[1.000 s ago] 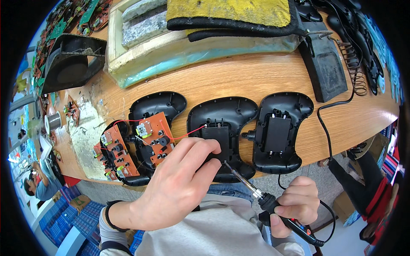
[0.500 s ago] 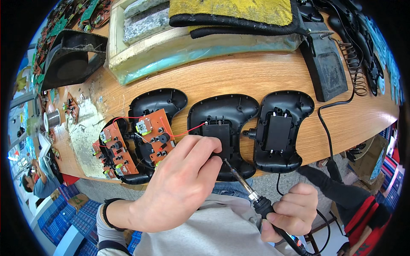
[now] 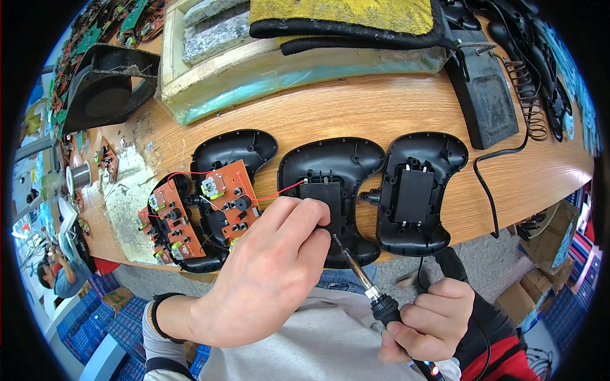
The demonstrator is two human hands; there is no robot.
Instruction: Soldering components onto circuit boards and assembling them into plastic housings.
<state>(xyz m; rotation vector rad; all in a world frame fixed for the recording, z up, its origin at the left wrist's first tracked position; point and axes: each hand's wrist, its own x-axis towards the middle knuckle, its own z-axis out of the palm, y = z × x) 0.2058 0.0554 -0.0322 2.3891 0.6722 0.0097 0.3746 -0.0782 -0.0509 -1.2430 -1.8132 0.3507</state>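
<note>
My right hand [image 3: 429, 320] is wrapped round the black handle of a soldering iron [image 3: 365, 282]. The iron's tip reaches the lower end of a black battery compartment [image 3: 328, 190] in the middle black controller shell [image 3: 349, 159]. Right beside that tip, my left hand [image 3: 270, 267] has its fingers curled into a pinch; what they hold is hidden. A red wire [image 3: 279, 192] runs from the compartment's upper terminal to an orange-brown circuit board [image 3: 225, 184], whose lower part my left hand partly covers. That board lies over another black shell [image 3: 236, 149].
To the right lies another shell [image 3: 422, 190] with a battery compartment. More boards [image 3: 178, 222] sit at left, near a solder spool [image 3: 79, 175]. Behind are a wooden-framed tray [image 3: 222, 89], a yellow cloth [image 3: 356, 16] and a black fan housing [image 3: 111, 86]. A person in red and black [image 3: 502, 355] is at lower right.
My right hand and the iron's handle have shifted slightly left, while the tip stays by the lower terminal. My left hand is nearly still. The person at lower right has moved closer in.
</note>
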